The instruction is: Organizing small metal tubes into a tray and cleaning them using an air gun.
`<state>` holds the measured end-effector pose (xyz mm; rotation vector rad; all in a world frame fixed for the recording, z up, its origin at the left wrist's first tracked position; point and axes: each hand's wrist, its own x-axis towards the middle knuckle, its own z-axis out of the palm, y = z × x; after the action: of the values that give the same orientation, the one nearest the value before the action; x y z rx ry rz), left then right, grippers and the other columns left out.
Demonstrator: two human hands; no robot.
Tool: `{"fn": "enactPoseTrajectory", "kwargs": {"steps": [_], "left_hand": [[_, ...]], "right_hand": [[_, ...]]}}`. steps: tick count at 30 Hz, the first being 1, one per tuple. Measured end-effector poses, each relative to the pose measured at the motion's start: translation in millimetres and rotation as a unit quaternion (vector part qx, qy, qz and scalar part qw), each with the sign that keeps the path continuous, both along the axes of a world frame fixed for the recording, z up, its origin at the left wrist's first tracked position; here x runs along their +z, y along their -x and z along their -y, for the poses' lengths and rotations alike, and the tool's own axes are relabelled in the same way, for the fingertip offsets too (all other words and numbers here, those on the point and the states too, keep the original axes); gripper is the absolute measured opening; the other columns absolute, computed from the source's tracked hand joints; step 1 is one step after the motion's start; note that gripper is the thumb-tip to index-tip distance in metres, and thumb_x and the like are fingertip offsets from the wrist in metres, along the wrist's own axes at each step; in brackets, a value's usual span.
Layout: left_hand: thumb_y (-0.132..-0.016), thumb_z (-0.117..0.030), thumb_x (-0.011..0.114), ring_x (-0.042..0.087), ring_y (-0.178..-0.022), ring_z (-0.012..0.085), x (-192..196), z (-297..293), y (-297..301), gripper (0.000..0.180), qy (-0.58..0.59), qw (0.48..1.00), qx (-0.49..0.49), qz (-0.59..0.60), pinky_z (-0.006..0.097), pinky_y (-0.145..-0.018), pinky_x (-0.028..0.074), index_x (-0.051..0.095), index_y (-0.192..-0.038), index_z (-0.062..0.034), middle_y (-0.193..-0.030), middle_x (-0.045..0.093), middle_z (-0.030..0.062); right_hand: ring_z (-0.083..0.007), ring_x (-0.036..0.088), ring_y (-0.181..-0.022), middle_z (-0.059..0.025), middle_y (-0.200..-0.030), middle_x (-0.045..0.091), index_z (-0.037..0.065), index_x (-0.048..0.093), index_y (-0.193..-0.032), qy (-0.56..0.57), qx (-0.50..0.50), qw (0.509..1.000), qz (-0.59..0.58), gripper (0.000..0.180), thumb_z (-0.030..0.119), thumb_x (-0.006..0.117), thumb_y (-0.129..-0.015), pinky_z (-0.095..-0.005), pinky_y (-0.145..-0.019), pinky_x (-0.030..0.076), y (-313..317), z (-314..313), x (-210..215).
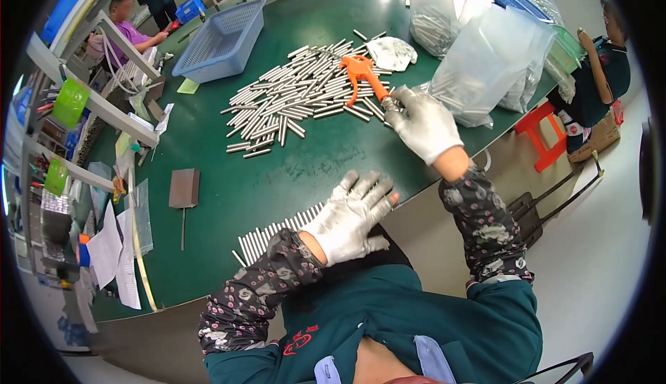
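My right hand (424, 124), in a white glove, is closed around the metal fitting at the handle end of an orange air blow gun (359, 69). The gun lies over the right part of a loose pile of metal rods (277, 98). Nearer to me, my gloved left hand (349, 219) is flat with its fingers spread. It rests by the table's front edge, beside a row of rods (258, 242) laid side by side, and covers the row's right end. Behind the gun sits a crumpled white cloth or glove (393, 54).
A blue plastic basket (220, 44) stands at the back left of the green table (222, 259). Clear bags of rods (479, 72) crowd the right edge. A brown block on a thin rod (184, 188) and papers (125, 259) lie left. Other people sit on both sides.
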<state>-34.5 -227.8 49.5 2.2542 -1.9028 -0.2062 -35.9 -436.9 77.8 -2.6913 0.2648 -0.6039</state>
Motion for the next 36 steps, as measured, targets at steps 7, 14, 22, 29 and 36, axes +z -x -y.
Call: {"fn": "enactPoseTrajectory", "kwargs": {"steps": [7, 14, 22, 29, 36], "left_hand": [[-0.074, -0.046, 0.067, 0.03, -0.135, 0.0347, -4.4, 0.1, 3.5, 0.08, 0.009, 1.0, 0.025, -0.012, 0.051, -0.112, 0.018, 0.04, -0.137, -0.0043, -0.144, 0.035, 0.0171], [-0.071, -0.037, 0.069, 0.025, -0.138, 0.0346, 29.2, -15.0, -18.9, 0.081, 0.156, 0.981, 0.075, 0.088, 0.052, -0.113, 0.014, 0.036, -0.141, -0.0128, -0.146, 0.032, 0.0148], [-0.07, -0.026, 0.072, 0.051, -0.116, 0.029, 101.1, -40.2, -61.2, 0.06, 0.225, 0.93, 0.156, 0.245, 0.046, -0.104, 0.033, 0.052, -0.123, -0.0065, -0.121, 0.057, 0.0116], [-0.068, -0.024, 0.075, 0.055, -0.061, 0.0246, 97.0, -19.8, -29.6, 0.032, 0.246, 0.962, -0.029, 0.118, 0.036, -0.055, 0.043, 0.058, -0.09, -0.0081, -0.065, 0.054, 0.004], [-0.075, -0.038, 0.069, 0.058, -0.1, 0.0339, 62.9, 6.7, -40.7, 0.055, 0.37, 0.918, -0.115, 0.084, 0.043, -0.086, 0.046, 0.056, -0.115, -0.0018, -0.106, 0.059, 0.0143]], "right_hand": [[-0.0343, 0.063, -0.094, -0.0194, -0.1, 0.065, 0.007, 0.061, -0.107, 0.025, -0.104, 0.979, -0.173, 0.039, 0.034, 0.061, -0.078, -0.0435, -0.082, 0.049, -88.0, 11.9, -30.1], [-0.0358, 0.063, -0.093, -0.0208, -0.098, 0.065, 0.007, 0.065, -0.104, -0.094, -0.08, 0.986, -0.113, 0.037, 0.023, 0.056, -0.073, -0.0417, -0.082, 0.049, -58.0, 24.2, 12.5], [-0.0377, 0.053, -0.076, -0.0173, -0.075, 0.053, 0.002, 0.052, -0.083, -0.069, 0.097, 0.992, 0.043, 0.019, 0.004, 0.056, -0.064, -0.042, -0.067, 0.044, 79.4, -36.3, 22.0], [-0.0097, 0.052, -0.075, -0.0077, -0.091, 0.06, 0.0, 0.051, -0.111, -0.563, 0.175, 0.794, -0.145, 0.049, 0.016, 0.071, -0.069, -0.0234, -0.069, 0.044, 133.8, -27.4, 10.7], [-0.0055, 0.048, -0.044, -0.0029, -0.084, 0.064, 0.002, 0.06, -0.11, -0.618, 0.047, 0.72, -0.312, 0.043, 0.022, 0.068, -0.073, -0.0192, -0.038, 0.039, 177.7, -17.7, -5.8]]}}
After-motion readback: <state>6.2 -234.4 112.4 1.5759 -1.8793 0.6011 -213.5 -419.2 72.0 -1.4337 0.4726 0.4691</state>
